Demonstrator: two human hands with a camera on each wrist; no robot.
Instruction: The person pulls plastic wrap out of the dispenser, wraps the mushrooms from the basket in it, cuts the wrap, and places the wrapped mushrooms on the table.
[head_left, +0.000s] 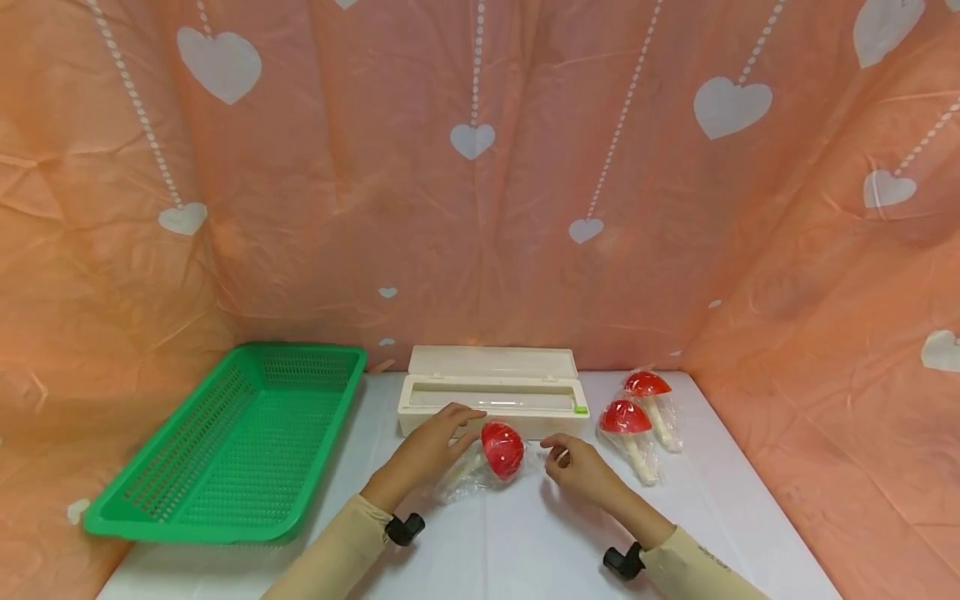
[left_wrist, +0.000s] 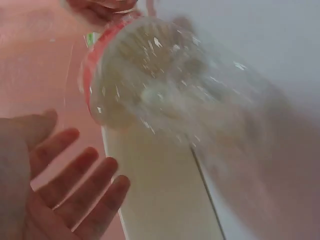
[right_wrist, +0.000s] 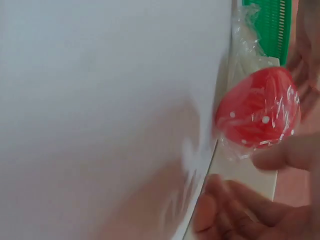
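Observation:
A toy mushroom (head_left: pixel 502 450) with a red, white-dotted cap, wrapped in clear plastic, is between the two hands in the head view. Its stem and loose wrap point toward the left hand (head_left: pixel 429 450), whose fingers are spread and relaxed beside it. In the left wrist view, the mushroom's pale underside (left_wrist: pixel 127 75) shows under blurred plastic. To the right, the right hand (head_left: pixel 588 473) is a little apart from the cap, its fingers bent loosely. The right wrist view has the thumb (right_wrist: pixel 285 155) close to the cap's wrap, with a gap between thumb and fingers.
Behind the hands stands a long cream box (head_left: pixel 495 427) with its lid (head_left: pixel 491 363) raised. Two more wrapped mushrooms (head_left: pixel 626 417) lie at the right. A large green basket (head_left: pixel 315 467) occupies the left side. Pink curtains (head_left: pixel 480 233) surround the white table (head_left: pixel 525 550).

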